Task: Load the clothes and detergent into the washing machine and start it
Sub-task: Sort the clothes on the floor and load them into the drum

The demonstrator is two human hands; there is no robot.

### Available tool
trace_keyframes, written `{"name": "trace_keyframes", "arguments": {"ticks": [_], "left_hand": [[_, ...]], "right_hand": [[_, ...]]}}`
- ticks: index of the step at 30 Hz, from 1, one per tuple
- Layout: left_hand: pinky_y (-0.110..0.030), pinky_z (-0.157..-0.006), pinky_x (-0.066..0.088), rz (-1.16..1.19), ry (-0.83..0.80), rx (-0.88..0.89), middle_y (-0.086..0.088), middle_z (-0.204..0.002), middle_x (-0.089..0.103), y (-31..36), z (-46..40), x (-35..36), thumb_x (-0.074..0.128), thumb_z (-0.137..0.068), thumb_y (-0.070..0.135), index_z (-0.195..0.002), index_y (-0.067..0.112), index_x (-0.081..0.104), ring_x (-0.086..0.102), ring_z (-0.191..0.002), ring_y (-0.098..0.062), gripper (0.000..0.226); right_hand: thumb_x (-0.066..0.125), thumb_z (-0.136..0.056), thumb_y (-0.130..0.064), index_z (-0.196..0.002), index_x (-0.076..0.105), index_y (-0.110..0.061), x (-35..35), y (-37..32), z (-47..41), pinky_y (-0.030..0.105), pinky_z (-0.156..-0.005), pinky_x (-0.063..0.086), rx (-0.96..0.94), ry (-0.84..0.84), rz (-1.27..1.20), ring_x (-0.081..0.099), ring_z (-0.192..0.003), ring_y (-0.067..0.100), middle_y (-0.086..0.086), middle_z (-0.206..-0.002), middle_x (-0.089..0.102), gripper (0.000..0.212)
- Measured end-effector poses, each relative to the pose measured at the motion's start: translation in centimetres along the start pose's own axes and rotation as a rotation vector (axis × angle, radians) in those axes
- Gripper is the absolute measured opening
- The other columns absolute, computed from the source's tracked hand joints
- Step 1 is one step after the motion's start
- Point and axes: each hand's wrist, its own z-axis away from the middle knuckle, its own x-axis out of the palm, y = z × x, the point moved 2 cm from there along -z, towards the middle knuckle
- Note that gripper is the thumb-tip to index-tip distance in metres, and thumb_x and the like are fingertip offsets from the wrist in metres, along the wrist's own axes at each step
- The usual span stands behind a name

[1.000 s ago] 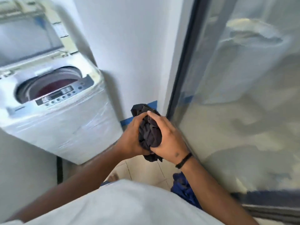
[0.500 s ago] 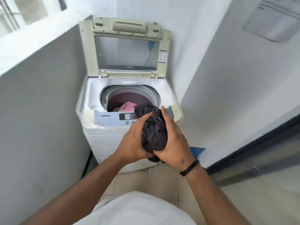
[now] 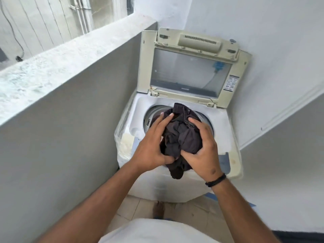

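Both hands wrapped around one dark bundle of clothes (image 3: 182, 137), held just above the drum opening (image 3: 206, 118) of the top-loading washing machine (image 3: 133, 109). Left hand (image 3: 150, 149) curled round the near left side of the bundle, fingertips on top; right hand (image 3: 203, 148) curled round the right side, thumb tucked under. Each grip closed on cloth, neither spread. Lid (image 3: 191, 71) standing upright against the wall, so nothing over the opening. A tail of fabric hanging below the hands, over the front edge near the control panel (image 3: 226, 160).

Step in hand, judged from this: dropping the bundle into the drum. To do it well:
- carry forward a little, until centred over the opening, not its front rim
- lower before letting go, so the hanging tail goes in too and does not snag on the rim
- loosen the bundle on release rather than leaving it in a tight ball; likely better for washing
- check that nothing drapes over the rim before shutting the lid

Drum contents hidden behind the bundle. No detergent in view, so that part seemingly still to come
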Motion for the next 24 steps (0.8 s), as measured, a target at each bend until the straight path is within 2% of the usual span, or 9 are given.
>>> {"name": "trace_keyframes", "arguments": {"ticks": [2, 6, 10, 12, 14, 16, 18, 21, 24], "left_hand": [[-0.047, -0.119, 0.033, 0.075, 0.022, -0.1, 0.012, -0.165, 0.014, -1.8, -2.1, -0.1, 0.092, -0.058, 0.028, -0.156, 0.049, 0.007, 0.008, -0.153, -0.005, 0.131], [-0.015, -0.106, 0.04, 0.334, -0.018, -0.298, 0.02, -0.158, 0.028, -4.7, -6.1, 0.4, 0.099, -0.057, 0.029, -0.157, 0.046, 0.0, 0.03, -0.141, 0.011, 0.141], [-0.039, -0.113, 0.042, 0.438, -0.207, -0.392, 0.011, -0.158, 0.035, -8.7, -10.7, 2.4, 0.098, -0.06, 0.023, -0.158, 0.04, 0.008, 0.04, -0.143, -0.008, 0.134], [-0.047, -0.107, 0.048, 0.398, -0.296, -0.461, 0.004, -0.146, 0.053, -10.8, -12.6, 4.2, 0.098, -0.062, 0.019, -0.154, 0.035, 0.027, 0.054, -0.133, -0.018, 0.118], [-0.051, -0.094, 0.056, 0.237, -0.354, -0.57, -0.001, -0.115, 0.072, -12.8, -13.4, 6.0, 0.09, -0.069, 0.017, -0.133, 0.029, 0.054, 0.07, -0.106, -0.023, 0.074], [-0.051, -0.078, 0.06, 0.041, -0.393, -0.669, -0.009, -0.086, 0.075, -14.8, -14.1, 7.9, 0.07, -0.077, 0.018, -0.105, 0.013, 0.066, 0.073, -0.078, -0.028, 0.029], [-0.046, -0.069, 0.061, -0.081, -0.396, -0.724, -0.011, -0.073, 0.074, -16.9, -14.4, 9.5, 0.049, -0.075, 0.017, -0.094, 0.007, 0.067, 0.072, -0.067, -0.027, 0.028], [-0.033, -0.056, 0.058, -0.01, -0.296, -0.864, -0.009, -0.078, 0.075, -20.0, -14.5, 10.7, 0.042, -0.086, 0.003, -0.099, 0.021, 0.068, 0.073, -0.063, -0.023, 0.035], [-0.045, -0.065, 0.06, 0.004, -0.101, -0.988, -0.006, -0.082, 0.072, -23.7, -15.0, 11.3, 0.049, -0.087, 0.017, -0.083, 0.028, 0.06, 0.073, -0.071, -0.029, 0.017]], "right_hand": [[0.084, -0.068, 0.001, -0.137, 0.052, -0.013, 0.4, 1.3, -2.3, 0.043, -0.108, 0.044, 0.004, 0.019, -0.062, 0.051, -0.129, 0.016, 0.001, -0.134, 0.054, 0.077], [0.08, -0.069, 0.011, -0.134, 0.053, -0.011, 0.3, 4.3, -6.6, 0.041, -0.108, 0.045, 0.102, 0.128, -0.285, 0.054, -0.128, 0.015, -0.001, -0.134, 0.057, 0.074], [0.077, -0.071, 0.016, -0.136, 0.05, -0.007, 0.5, 9.2, -10.3, 0.034, -0.108, 0.045, 0.227, 0.206, -0.45, 0.056, -0.128, 0.016, 0.003, -0.135, 0.059, 0.074], [0.079, -0.073, 0.011, -0.136, 0.049, -0.01, 1.2, 12.7, -11.3, 0.029, -0.107, 0.045, 0.276, 0.151, -0.444, 0.055, -0.127, 0.014, 0.001, -0.135, 0.058, 0.073], [0.081, -0.074, 0.004, -0.135, 0.051, -0.016, 2.2, 16.3, -11.5, 0.023, -0.107, 0.044, 0.348, 0.068, -0.404, 0.054, -0.126, 0.006, -0.006, -0.134, 0.057, 0.071], [0.083, -0.077, -0.005, -0.132, 0.052, -0.021, 3.4, 20.4, -11.3, 0.016, -0.104, 0.043, 0.443, -0.007, -0.333, 0.053, -0.121, -0.005, -0.015, -0.13, 0.056, 0.065], [0.08, -0.08, -0.01, -0.13, 0.052, -0.026, 4.8, 24.3, -10.8, 0.019, -0.103, 0.046, 0.538, -0.099, -0.259, 0.055, -0.117, -0.004, -0.014, -0.126, 0.058, 0.059], [0.069, -0.089, -0.013, -0.134, 0.047, -0.031, 6.1, 28.7, -9.6, 0.032, -0.1, 0.051, 0.669, -0.302, -0.112, 0.062, -0.112, 0.011, -0.004, -0.124, 0.063, 0.054], [0.057, -0.095, -0.014, -0.143, 0.036, -0.031, 7.0, 31.4, -9.1, 0.036, -0.095, 0.052, 0.694, -0.494, 0.065, 0.063, -0.108, 0.023, 0.005, -0.125, 0.062, 0.056]]}}
